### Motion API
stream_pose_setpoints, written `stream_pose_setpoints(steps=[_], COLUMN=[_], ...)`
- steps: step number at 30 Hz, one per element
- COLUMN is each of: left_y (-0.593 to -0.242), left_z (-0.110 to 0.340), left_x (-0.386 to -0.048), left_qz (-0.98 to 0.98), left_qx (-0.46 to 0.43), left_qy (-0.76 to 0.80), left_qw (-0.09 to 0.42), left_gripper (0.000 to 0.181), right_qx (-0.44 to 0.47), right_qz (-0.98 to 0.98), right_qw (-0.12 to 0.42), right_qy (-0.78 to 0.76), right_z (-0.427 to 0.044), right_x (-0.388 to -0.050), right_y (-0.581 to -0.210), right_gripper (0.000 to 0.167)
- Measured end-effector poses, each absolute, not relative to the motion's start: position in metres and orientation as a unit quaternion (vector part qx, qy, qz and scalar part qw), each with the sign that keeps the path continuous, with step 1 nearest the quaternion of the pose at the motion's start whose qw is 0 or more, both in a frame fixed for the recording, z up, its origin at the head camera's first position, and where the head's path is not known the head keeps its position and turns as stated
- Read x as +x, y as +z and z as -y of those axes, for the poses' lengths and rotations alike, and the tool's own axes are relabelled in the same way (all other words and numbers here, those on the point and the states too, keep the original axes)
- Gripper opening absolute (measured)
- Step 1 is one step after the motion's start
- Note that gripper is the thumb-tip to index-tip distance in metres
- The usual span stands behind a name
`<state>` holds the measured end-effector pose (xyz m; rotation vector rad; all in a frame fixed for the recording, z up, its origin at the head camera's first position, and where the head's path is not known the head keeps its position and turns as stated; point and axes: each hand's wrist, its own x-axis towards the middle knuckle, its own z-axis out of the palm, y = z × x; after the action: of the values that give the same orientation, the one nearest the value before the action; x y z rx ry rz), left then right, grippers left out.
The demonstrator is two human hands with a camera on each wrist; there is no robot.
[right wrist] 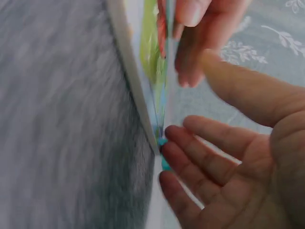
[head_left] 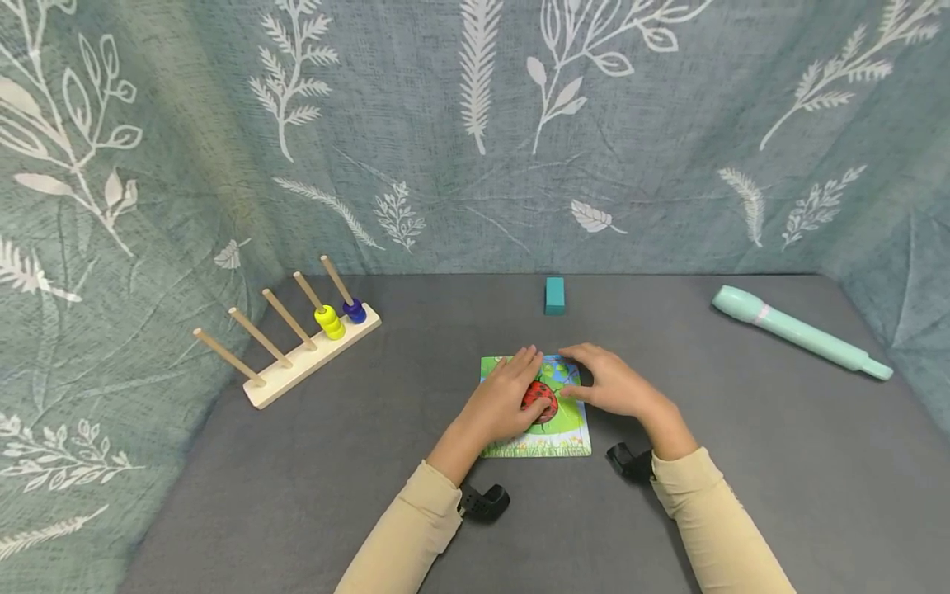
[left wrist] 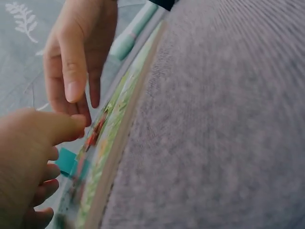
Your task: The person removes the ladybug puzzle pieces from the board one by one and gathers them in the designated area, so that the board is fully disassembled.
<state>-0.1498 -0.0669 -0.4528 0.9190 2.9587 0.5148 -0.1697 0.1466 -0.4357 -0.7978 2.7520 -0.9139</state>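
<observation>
A flat, nearly square picture board [head_left: 536, 449] lies on the grey table, showing a red ladybird on green with grass along its near edge. Over its left half is my left hand [head_left: 503, 403], fingers extended and thumb by the ladybird. My right hand [head_left: 614, 384] is at the board's right side, its fingers near the far right corner and its thumb above the picture. In the right wrist view, the right hand's [right wrist: 228, 176] fingers are loosely bent with nothing between them. From the left wrist view, I cannot tell whether the left fingers touch the board.
A wooden peg stand [head_left: 285, 375] with yellow and dark blue rings stands at the left. Beyond the board is a teal block [head_left: 554, 297]. A mint-green wand-shaped toy [head_left: 805, 334] lies at the right. Patterned cloth [head_left: 445, 165] hangs behind the table.
</observation>
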Motion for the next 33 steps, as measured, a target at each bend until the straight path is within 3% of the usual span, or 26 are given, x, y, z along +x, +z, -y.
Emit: stream_pose_setpoints(steps=[33], left_y=[-0.470], left_z=[0.069], left_x=[-0.148], left_qz=[-0.945], left_qx=[0.283], left_qy=[0.165], left_qw=[-0.008], left_gripper=[0.065], right_qx=[-0.251], right_qz=[-0.892], right_qw=[0.078], right_qy=[-0.368], right_z=[-0.144], right_x=[-0.172], right_y=[-0.456], right_gripper=[0.047])
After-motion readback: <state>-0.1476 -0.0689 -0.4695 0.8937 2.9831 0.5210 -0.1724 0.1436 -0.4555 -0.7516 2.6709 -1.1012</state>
